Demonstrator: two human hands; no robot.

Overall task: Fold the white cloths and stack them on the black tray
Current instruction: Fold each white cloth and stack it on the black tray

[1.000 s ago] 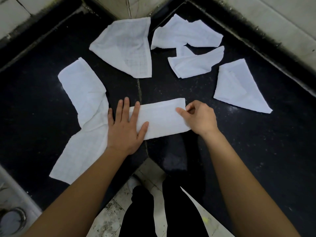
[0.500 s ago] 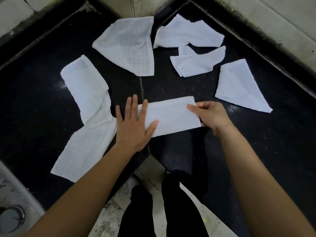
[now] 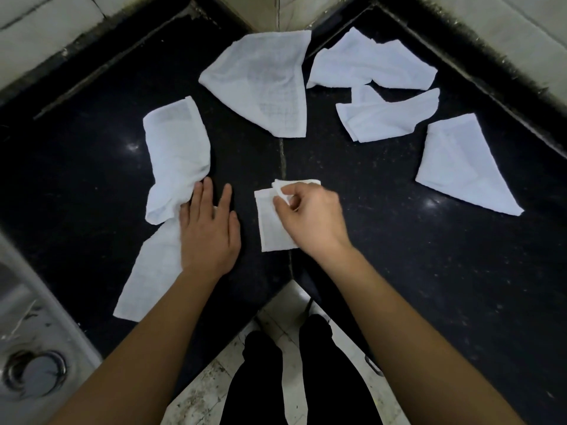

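Note:
A small folded white cloth (image 3: 271, 222) lies on the black corner counter (image 3: 399, 271) in front of me. My right hand (image 3: 310, 222) pinches its folded-over end and covers its right part. My left hand (image 3: 210, 231) lies flat with straight fingers on the counter, touching the edge of a long crumpled white cloth (image 3: 175, 167) at the left. Several other white cloths lie unfolded farther back: a large one (image 3: 264, 84) at centre, two (image 3: 368, 67) (image 3: 386, 118) at back right, and a triangular one (image 3: 460, 167) at right. No tray shows.
A steel sink (image 3: 30, 348) with a drain sits at the lower left. Tiled walls (image 3: 506, 32) border the counter at the back on both sides. My dark-trousered legs (image 3: 294, 378) stand on the tiled floor at the counter's inner corner.
My right hand has carried the strip's right end over to the left, halving the cloth. My left hand has slid off it to the left, onto the counter beside the long cloth.

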